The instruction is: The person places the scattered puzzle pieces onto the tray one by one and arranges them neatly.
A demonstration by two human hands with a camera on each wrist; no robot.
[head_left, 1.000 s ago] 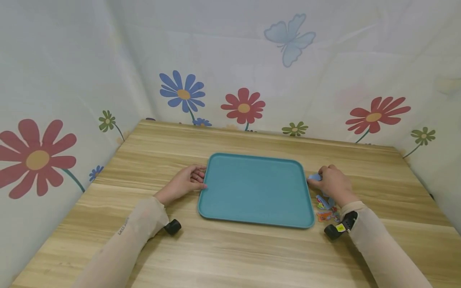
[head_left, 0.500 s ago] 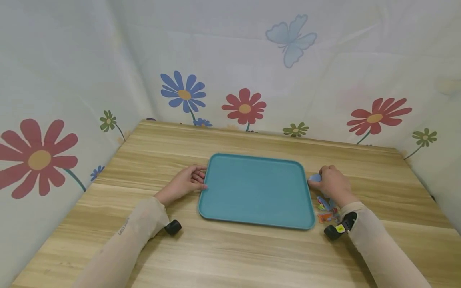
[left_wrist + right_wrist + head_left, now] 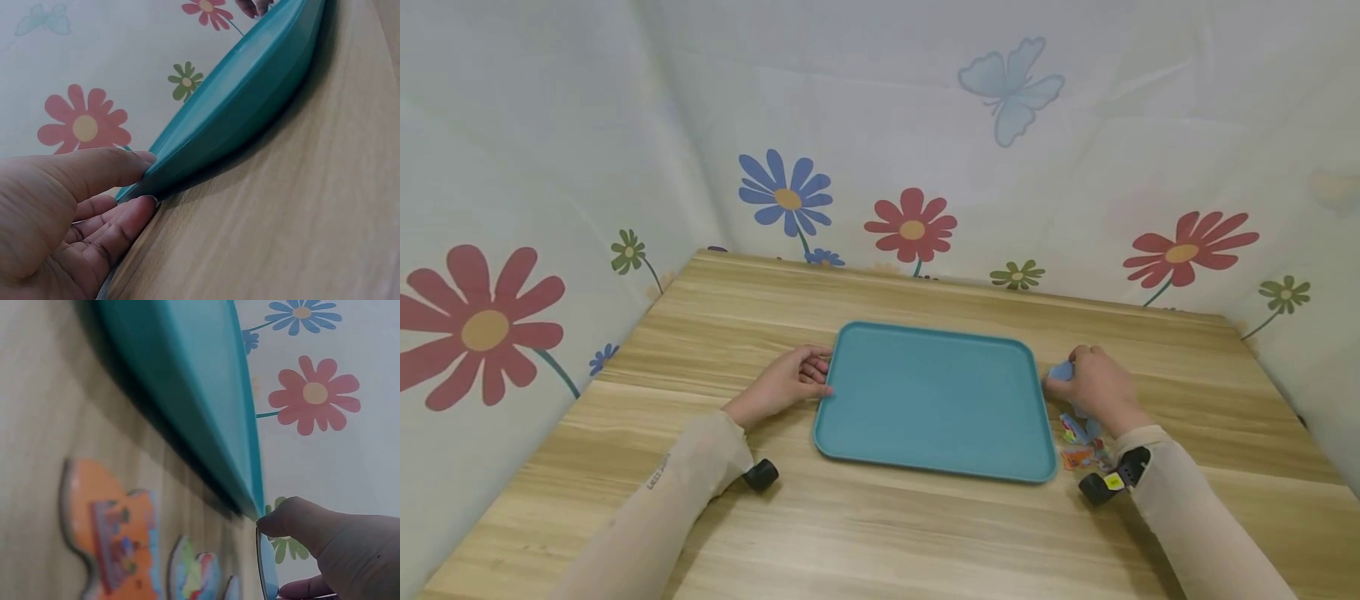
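A teal rectangular tray (image 3: pixel 932 400) lies flat on the wooden table. At its left edge, my left hand (image 3: pixel 786 379) pinches the rim, thumb on top and fingertips against the outer side, as the left wrist view shows. My right hand (image 3: pixel 1099 387), just beyond the tray's right edge, holds a light blue puzzle piece (image 3: pixel 1061 372) between thumb and fingers. In the right wrist view that piece (image 3: pixel 267 565) stands tilted on edge near the tray's corner. Below this hand lie several loose puzzle pieces, among them an orange one (image 3: pixel 1077 458) and a blue one (image 3: pixel 1072 429).
Wood-grain tabletop (image 3: pixel 880 533) surrounds the tray on all sides. A white curtain (image 3: pixel 865 100) printed with flowers and a butterfly hangs behind the table and along both sides. A black wrist camera (image 3: pixel 762 474) sits under the left forearm.
My right hand has shifted very slightly right with the blue puzzle piece. The left hand and tray stay in place; the head view has tilted a little.
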